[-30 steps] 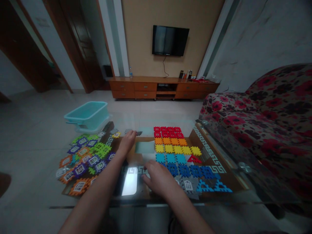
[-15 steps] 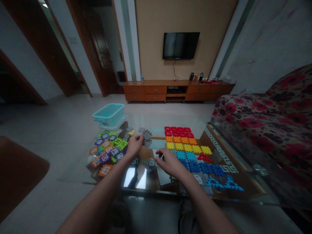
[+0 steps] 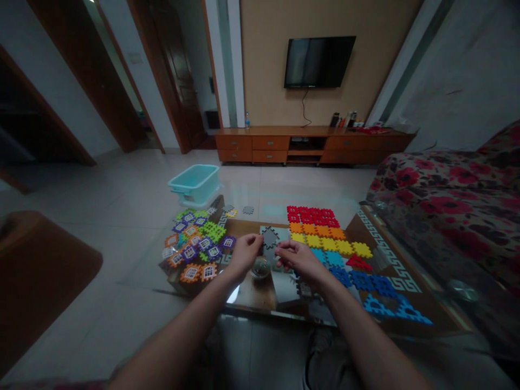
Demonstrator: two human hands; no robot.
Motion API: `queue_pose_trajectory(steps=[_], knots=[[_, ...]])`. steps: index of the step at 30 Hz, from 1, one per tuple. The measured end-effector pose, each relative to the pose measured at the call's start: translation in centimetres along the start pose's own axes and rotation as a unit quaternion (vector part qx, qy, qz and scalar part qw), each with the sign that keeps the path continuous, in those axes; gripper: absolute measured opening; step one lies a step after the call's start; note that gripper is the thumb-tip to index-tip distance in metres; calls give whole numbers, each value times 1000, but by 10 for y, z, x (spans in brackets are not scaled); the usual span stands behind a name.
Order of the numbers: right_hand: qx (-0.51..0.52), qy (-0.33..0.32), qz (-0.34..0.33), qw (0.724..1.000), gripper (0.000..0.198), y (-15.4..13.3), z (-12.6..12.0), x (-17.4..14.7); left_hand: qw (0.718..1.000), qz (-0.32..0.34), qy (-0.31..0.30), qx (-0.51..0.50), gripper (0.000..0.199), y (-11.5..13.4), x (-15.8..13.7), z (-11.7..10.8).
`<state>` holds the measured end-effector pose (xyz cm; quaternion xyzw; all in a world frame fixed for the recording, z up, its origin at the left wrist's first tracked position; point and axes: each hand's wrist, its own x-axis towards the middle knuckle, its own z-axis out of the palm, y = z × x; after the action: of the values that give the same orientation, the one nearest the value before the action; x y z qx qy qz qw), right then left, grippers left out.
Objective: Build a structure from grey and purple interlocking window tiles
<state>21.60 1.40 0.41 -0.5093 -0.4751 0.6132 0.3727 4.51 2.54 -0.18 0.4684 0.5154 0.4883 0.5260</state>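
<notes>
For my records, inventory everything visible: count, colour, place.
Television: one, black, far wall
Cabinet: one, brown, below television
Door: at least one, brown, left
Tub: one, turquoise, left
Sofa: one, red-flowered, right
Unclear object: one, brown, left edge
Glass table: one, clear, centre
Mixed pieces: many, green, purple, orange, table's left
Sorted rows: several, red, orange, yellow, blue, table's right
Loose pieces: few, grey, yellow, far side
Held piece: one, grey, mid-table
Left hand: one, pinching held piece
Right hand: one, beside held piece, contact unclear
</notes>
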Motion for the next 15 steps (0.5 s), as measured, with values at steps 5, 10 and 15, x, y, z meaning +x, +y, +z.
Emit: queue_pose_trajectory(steps=[5, 10, 15], knots=[[3, -19, -1, 1000, 23, -2, 0, 0, 998, 9, 20, -56, 29, 5, -9, 0], [35, 61, 18, 997, 24, -2, 2, -2, 989, 0, 70, -132, 24, 15, -15, -3], [64, 111, -8, 992, 37, -4, -8, -6, 986, -34, 66, -152, 27, 18, -19, 0]])
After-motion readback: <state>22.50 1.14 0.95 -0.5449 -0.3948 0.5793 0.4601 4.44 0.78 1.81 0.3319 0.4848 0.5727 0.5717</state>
